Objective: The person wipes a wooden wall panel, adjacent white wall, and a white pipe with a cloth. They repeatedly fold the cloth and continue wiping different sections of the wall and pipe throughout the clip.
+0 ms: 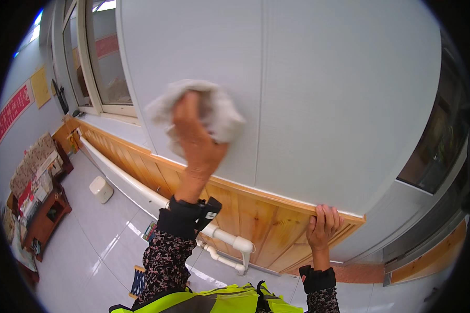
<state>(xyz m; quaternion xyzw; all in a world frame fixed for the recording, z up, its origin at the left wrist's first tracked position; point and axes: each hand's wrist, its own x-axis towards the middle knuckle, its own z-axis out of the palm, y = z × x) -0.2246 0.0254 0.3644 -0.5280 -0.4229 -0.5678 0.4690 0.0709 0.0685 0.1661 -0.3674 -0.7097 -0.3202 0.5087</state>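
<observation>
A crumpled white fabric cloth (228, 119) bunches around the clamped fingers of the left hand (197, 143), against the smooth pale-grey wall panel (329, 104); the right hand (322, 227) rests fingers together on the golden wooden rail (277, 200), grip unclear.

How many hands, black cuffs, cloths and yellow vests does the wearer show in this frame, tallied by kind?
Hands: 2 (left hand, right hand)
Black cuffs: 2 (left cuff, right cuff)
Cloth: 1
Yellow vest: 1
Total: 6
</observation>
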